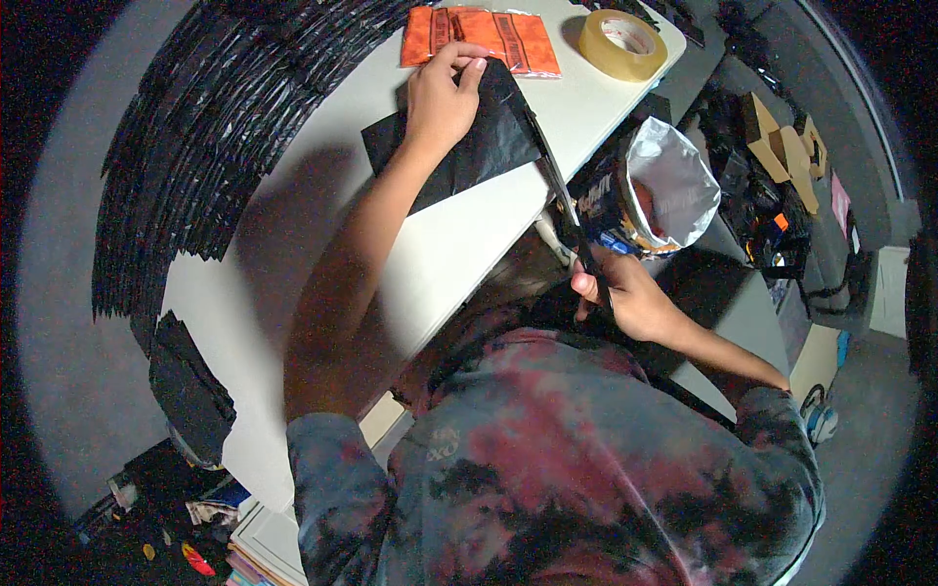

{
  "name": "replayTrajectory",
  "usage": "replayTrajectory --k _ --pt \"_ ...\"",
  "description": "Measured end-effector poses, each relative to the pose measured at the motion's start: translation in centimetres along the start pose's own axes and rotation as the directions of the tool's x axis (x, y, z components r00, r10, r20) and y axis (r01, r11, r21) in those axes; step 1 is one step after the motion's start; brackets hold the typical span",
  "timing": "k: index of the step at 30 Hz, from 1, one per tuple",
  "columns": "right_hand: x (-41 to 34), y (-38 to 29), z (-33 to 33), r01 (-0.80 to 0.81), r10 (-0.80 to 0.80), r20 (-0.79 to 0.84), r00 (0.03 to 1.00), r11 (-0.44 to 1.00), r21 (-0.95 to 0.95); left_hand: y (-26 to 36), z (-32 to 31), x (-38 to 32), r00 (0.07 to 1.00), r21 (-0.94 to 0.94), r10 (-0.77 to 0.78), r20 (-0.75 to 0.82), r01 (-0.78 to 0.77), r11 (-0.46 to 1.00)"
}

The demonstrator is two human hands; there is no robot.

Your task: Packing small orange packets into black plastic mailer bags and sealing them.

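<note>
A folded black plastic sheet [491, 139] lies over the white table [440, 256]. My left hand [443, 95] pinches its far edge between thumb and fingers. In my right hand [626, 293] is a pair of long dark scissors [564, 194], gripped by the handles just off the table's near edge. Their blades point away from me and lie along the sheet's right edge. I cannot tell whether the blades are apart. Beyond my left hand rests a flat orange packet [484, 36] in clear wrapping, which bears writing.
A roll of clear tape [623, 45] sits at the far right corner. An open foil-lined bag [674, 183] stands beside the scissors. Overlapping black plastic pieces [198, 132] line the table's left side, with another black bundle [190, 388] nearer. Opened cardboard [784, 150] lies at right.
</note>
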State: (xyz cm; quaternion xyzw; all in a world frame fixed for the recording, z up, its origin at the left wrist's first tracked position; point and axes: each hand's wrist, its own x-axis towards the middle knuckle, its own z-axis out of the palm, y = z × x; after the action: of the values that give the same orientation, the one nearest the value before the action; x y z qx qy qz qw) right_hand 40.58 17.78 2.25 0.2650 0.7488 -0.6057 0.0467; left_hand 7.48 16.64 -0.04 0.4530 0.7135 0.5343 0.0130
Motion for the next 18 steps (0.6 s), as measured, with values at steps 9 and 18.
replayTrajectory --k 9,18 --pt "-0.01 0.34 -0.12 0.022 -0.022 -0.008 1.0 1.0 0.015 0.61 0.15 -0.06 0.996 0.087 0.091 -0.009 -0.09 0.992" --pt "-0.25 0.3 -0.06 0.041 -0.041 -0.022 0.999 0.999 -0.008 0.32 0.22 0.08 0.99 0.128 0.138 -0.011 -0.135 0.983"
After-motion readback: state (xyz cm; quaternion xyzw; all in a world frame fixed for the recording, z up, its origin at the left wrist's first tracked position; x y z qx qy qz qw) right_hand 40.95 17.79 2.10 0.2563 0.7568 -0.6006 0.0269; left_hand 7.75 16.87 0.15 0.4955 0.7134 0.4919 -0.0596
